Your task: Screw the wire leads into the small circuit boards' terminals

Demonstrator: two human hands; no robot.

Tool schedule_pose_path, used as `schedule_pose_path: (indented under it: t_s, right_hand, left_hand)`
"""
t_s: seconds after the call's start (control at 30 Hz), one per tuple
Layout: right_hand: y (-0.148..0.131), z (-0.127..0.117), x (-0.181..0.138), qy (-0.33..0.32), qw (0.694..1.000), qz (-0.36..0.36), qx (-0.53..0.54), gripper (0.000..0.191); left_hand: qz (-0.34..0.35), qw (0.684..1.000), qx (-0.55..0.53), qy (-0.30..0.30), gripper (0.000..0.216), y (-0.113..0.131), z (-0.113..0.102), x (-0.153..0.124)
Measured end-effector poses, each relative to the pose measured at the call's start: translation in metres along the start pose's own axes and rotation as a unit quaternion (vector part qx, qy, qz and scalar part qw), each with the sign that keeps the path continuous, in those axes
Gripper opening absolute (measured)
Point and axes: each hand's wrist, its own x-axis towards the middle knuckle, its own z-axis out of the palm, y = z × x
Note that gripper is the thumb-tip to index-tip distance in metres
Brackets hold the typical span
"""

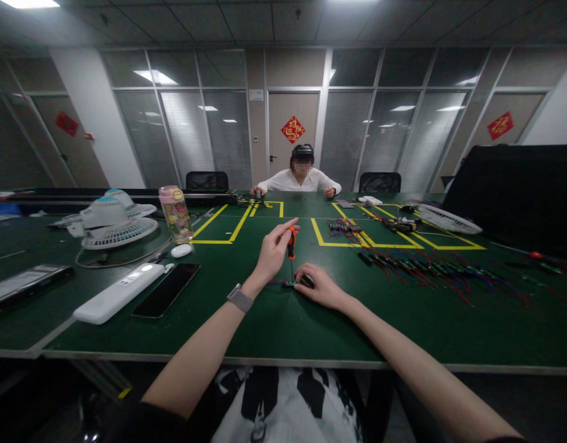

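Observation:
My left hand [273, 249] holds an upright screwdriver [291, 244] by its orange and black handle, fingers stretched out along the handle's top. The thin shaft points straight down to a small green-and-black circuit board [289, 285] on the table, with red and blue wires leaving it to the left. My right hand [321, 285] rests on the table, its fingertips closed on the board's right end. A dark piece [306, 281] shows under its fingers; its kind I cannot make out.
Wired circuit boards [417, 267] lie in a tangled row on the right. On the left are a black phone [167, 290], a white power strip [119, 293], a bottle [176, 215] and white fans [117, 221]. Across the green table [246, 332] sits a co-worker [301, 178].

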Motion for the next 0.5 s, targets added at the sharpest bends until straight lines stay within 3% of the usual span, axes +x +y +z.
schedule_pose_path:
  t_s: [0.17, 0.37, 0.5]
  right_hand:
    - [-0.0026, -0.0012, 0.0002, 0.008, 1.000, 0.001, 0.008, 0.004]
    - [-0.0022, -0.0015, 0.0007, 0.010, 1.000, 0.001, 0.009, 0.005]
    - [-0.0012, -0.0014, 0.0006, 0.011, 1.000, 0.003, 0.007, 0.003]
  left_hand:
    - [0.011, 0.999, 0.039, 0.030, 0.027, 0.0001, 0.0002, -0.0003]
    - [-0.003, 1.000, -0.002, 0.001, 0.032, 0.0012, -0.0005, 0.0001]
    - [0.005, 0.999, 0.036, 0.032, 0.026, 0.0019, -0.0004, -0.0003]
